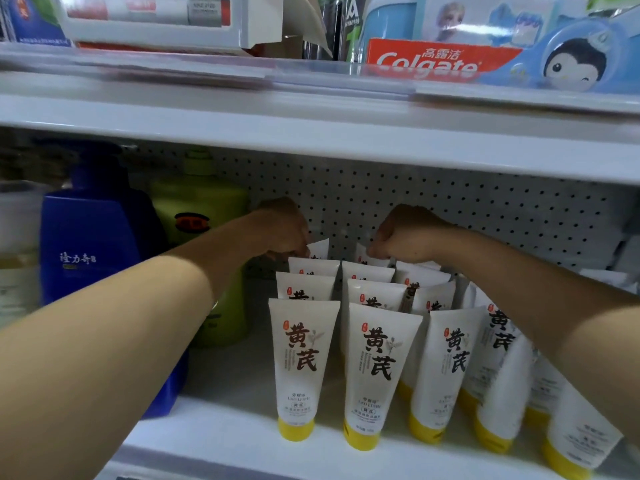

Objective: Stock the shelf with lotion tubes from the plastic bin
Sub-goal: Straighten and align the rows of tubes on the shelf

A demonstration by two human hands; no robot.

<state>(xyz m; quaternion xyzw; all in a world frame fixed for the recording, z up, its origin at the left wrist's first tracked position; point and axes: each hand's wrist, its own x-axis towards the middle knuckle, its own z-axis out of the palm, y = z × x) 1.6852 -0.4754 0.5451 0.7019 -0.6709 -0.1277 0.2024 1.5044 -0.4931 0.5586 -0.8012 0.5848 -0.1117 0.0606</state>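
Both forearms fill the near frame, reaching deep into the shelf (pixel 221 441). Our left hand (pixel 282 230) has its grip pinched on the top seam of a back-row tube (pixel 320 249); our right hand (pixel 403 233) is curled tight on the top of another back tube (pixel 362 256), so both look mid-placement at the rear. Lotion tubes stand cap-down in rows, front left tube (pixel 301 365) and front middle tube (pixel 379 372) upright, while the right-hand tubes (pixel 498 375) lean and one at far right (pixel 581 434) tilts hard toward the shelf edge. Plastic bin is not in view.

Risks, as we judge them: the tubes balance on small yellow caps and touch each other, so a forearm brushing the rows on withdrawal could domino them. The leaning right group looks closest to toppling (possibly off the front lip). Letting go before the back tubes are seated could tip them into the row ahead. Our left arm also passes near the blue bottle (pixel 93 244) and green bottle (pixel 201 216).
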